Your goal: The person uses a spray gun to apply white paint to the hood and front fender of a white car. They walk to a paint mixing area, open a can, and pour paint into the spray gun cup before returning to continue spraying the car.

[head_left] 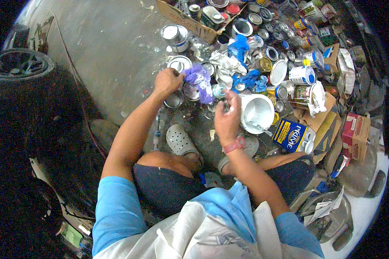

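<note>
My left hand [167, 82] is closed, its fingertips at the left edge of a crumpled purple cloth [197, 80]. Whatever is pinched there is too small to make out. The cloth lies partly over an open can [191, 92], beside a silver-topped can [180, 63] and a metal tin [174, 100]. My right hand [227, 118], with a red watch on its wrist, hovers at the left rim of a white bucket [257, 108]. Its fingers are curved and apart, slightly blurred, with no held thing showing. Just beyond them is a small clear cup [219, 90].
Crowded paint cans [276, 71] and blue rags [246, 80] spread across the right and back. A white-lidded can [175, 38] stands ahead near a cardboard box [188, 21]. A blue-and-yellow box [290, 135] lies at right. At left are a wheel [23, 64] and a hose [69, 60].
</note>
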